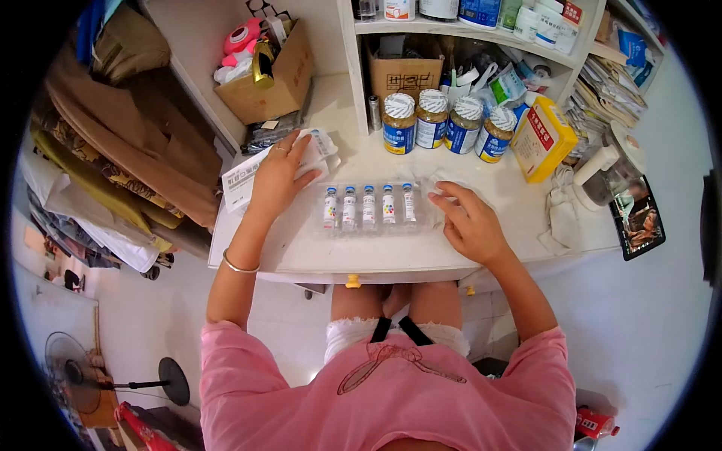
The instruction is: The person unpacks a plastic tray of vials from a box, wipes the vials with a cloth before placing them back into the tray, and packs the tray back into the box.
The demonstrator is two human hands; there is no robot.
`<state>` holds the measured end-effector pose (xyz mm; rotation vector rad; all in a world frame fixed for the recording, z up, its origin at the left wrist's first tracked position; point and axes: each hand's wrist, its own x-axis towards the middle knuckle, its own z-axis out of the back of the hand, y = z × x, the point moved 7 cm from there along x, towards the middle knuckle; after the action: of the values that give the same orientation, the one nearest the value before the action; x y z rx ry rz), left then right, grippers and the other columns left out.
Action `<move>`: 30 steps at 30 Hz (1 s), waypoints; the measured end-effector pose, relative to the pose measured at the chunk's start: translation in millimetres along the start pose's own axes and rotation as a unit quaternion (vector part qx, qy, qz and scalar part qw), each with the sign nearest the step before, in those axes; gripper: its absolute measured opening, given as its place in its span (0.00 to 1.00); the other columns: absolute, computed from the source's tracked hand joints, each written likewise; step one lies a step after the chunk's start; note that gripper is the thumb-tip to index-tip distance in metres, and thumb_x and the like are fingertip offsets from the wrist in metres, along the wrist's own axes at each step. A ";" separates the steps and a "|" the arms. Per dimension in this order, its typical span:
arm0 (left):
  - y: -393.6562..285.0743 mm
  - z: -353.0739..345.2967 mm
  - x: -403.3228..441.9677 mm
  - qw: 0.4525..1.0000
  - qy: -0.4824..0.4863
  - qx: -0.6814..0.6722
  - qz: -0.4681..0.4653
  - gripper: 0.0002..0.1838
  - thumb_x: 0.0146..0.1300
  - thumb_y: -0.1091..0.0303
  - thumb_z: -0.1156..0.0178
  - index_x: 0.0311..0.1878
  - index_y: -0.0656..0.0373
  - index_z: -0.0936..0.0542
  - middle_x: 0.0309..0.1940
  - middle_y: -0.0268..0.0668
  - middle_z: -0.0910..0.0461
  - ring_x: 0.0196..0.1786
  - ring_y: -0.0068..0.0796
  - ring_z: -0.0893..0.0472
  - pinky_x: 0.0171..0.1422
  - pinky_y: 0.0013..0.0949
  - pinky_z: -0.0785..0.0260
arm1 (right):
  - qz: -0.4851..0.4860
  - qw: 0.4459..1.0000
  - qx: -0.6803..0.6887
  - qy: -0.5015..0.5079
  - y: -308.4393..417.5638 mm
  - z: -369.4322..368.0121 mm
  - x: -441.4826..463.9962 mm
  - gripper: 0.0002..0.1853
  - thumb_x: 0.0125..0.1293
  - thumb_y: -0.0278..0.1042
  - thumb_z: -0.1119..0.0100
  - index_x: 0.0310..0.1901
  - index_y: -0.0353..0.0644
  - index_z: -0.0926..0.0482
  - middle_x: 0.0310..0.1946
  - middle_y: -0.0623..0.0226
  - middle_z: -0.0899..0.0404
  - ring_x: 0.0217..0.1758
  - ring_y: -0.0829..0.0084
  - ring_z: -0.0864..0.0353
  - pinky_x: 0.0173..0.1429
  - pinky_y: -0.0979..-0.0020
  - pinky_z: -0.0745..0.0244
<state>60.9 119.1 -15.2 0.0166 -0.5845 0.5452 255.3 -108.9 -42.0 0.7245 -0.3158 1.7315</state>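
Several small glass vials (368,209) with blue caps and white labels lie side by side in a clear plastic tray (322,225) on the desk. My left hand (282,177) rests left of the tray, its fingers stretched over a flattened white printed box or sheet (239,180); the thumb stands apart. At the tray's right end is my right hand (472,223), fingers loosely bent and apart, with nothing visible between them. Whether its fingertips touch the tray's edge or the clear plastic beside it, I cannot tell.
Bottles with white lids (399,124) stand behind the tray, alongside a yellow box (543,139). A white cloth (558,214), a clear jug (602,169) and a phone or tablet (639,219) line the right side. A cardboard box (278,83) sits back left.
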 end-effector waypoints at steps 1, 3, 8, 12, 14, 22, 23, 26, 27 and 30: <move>-5.3 5.4 2.6 1.000 -0.001 0.000 -0.002 0.35 0.50 0.65 0.30 0.63 0.56 0.30 0.58 0.44 0.26 0.58 0.42 0.26 0.61 0.42 0.34 | -0.028 1.000 0.011 0.006 -8.2 -1.7 -4.1 0.28 0.48 0.23 0.40 0.56 0.42 0.27 0.58 0.58 0.30 0.55 0.59 0.25 0.56 0.63 0.26; -18.1 5.2 0.1 0.968 0.105 -0.221 0.049 0.35 0.51 0.64 0.30 0.63 0.60 0.30 0.60 0.47 0.28 0.58 0.45 0.26 0.64 0.42 0.35 | -0.057 0.998 0.020 0.011 -13.9 0.9 -3.4 0.31 0.49 0.24 0.39 0.59 0.41 0.29 0.59 0.58 0.30 0.57 0.58 0.27 0.59 0.63 0.28; -76.9 6.9 -23.8 0.958 0.194 -0.157 -0.139 0.42 0.42 0.59 0.26 0.62 0.64 0.30 0.60 0.49 0.29 0.61 0.48 0.29 0.68 0.41 0.40 | -0.103 0.961 0.220 0.131 -9.3 -12.8 10.1 0.54 0.47 0.45 0.27 0.70 0.32 0.49 0.65 0.47 0.38 0.69 0.51 0.41 0.73 0.61 0.46; -63.7 20.9 -24.7 0.965 0.171 -0.179 -0.084 0.44 0.37 0.61 0.24 0.62 0.62 0.30 0.59 0.48 0.28 0.62 0.48 0.30 0.68 0.40 0.41 | -0.067 0.971 0.169 0.155 -7.1 -21.4 27.5 0.59 0.45 0.51 0.25 0.71 0.30 0.52 0.66 0.43 0.40 0.71 0.49 0.43 0.74 0.60 0.48; -51.1 36.3 -29.4 0.974 0.132 -0.173 -0.060 0.43 0.37 0.64 0.25 0.62 0.62 0.29 0.58 0.47 0.27 0.60 0.45 0.28 0.67 0.40 0.40 | -0.019 0.978 0.124 0.164 0.0 -25.6 35.5 0.59 0.45 0.54 0.27 0.71 0.29 0.51 0.66 0.43 0.40 0.71 0.49 0.43 0.74 0.60 0.48; -55.6 52.1 -58.0 0.940 0.207 -0.266 -0.054 0.40 0.36 0.63 0.25 0.58 0.62 0.25 0.54 0.46 0.25 0.58 0.46 0.28 0.65 0.40 0.40 | -0.042 0.968 0.091 0.231 -27.2 -47.2 49.9 0.52 0.47 0.56 0.29 0.66 0.28 0.41 0.64 0.44 0.38 0.67 0.51 0.38 0.70 0.60 0.41; -62.4 48.2 -59.0 0.939 0.207 -0.267 -0.055 0.40 0.36 0.63 0.25 0.58 0.62 0.25 0.54 0.46 0.25 0.58 0.46 0.28 0.65 0.40 0.40 | -0.056 0.968 0.088 0.227 -36.8 -43.5 49.5 0.51 0.48 0.56 0.30 0.66 0.28 0.40 0.63 0.45 0.37 0.66 0.51 0.37 0.69 0.61 0.40; -83.3 21.7 -62.6 0.937 0.248 -0.226 -0.100 0.45 0.34 0.58 0.22 0.61 0.58 0.27 0.56 0.45 0.28 0.60 0.44 0.30 0.65 0.41 0.42 | -0.073 0.966 0.108 0.223 -59.4 -36.5 45.0 0.50 0.49 0.57 0.30 0.67 0.30 0.40 0.64 0.46 0.37 0.66 0.52 0.37 0.69 0.61 0.40; -87.5 11.3 -62.3 0.936 0.248 -0.228 -0.102 0.45 0.34 0.58 0.22 0.61 0.58 0.27 0.56 0.45 0.28 0.60 0.44 0.30 0.65 0.41 0.42 | -0.066 0.966 0.121 0.218 -65.2 -33.0 42.3 0.50 0.51 0.56 0.31 0.67 0.31 0.41 0.64 0.46 0.37 0.66 0.53 0.36 0.69 0.61 0.40; -104.7 -11.1 -55.6 0.945 0.208 -0.227 -0.110 0.47 0.36 0.52 0.22 0.63 0.57 0.28 0.58 0.45 0.29 0.60 0.46 0.32 0.66 0.42 0.44 | -0.117 0.956 0.221 0.154 -99.8 -28.0 32.7 0.30 0.62 0.45 0.38 0.60 0.34 0.31 0.55 0.51 0.28 0.59 0.57 0.27 0.63 0.64 0.33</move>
<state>79.5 4.1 -39.6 -0.4557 -0.2774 0.1752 336.6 -38.9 -59.3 0.7583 0.3724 1.6692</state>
